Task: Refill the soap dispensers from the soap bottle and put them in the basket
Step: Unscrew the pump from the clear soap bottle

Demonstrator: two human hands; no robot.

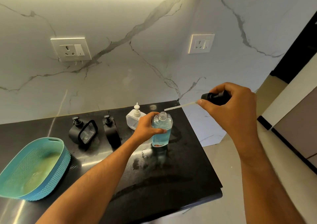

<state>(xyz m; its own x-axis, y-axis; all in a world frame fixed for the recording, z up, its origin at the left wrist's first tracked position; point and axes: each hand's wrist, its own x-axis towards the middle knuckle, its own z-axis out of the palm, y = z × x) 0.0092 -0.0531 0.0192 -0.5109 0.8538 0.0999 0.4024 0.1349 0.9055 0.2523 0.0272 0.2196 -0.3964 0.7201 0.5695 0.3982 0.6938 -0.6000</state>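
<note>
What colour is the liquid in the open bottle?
Light blue, seen in the head view, in the clear bottle that the left hand holds.

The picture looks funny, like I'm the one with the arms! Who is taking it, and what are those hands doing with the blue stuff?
A person wears a camera on their head, so you see their own two arms reaching out, with no robot. The left hand holds a clear bottle of blue soap standing on the black counter. Its top is open. The right hand holds the black pump off the bottle, with its thin white tube sticking out sideways. Behind stand two black soap dispensers and a white one. On the left sits a blue-green basket with nothing in it.
</note>
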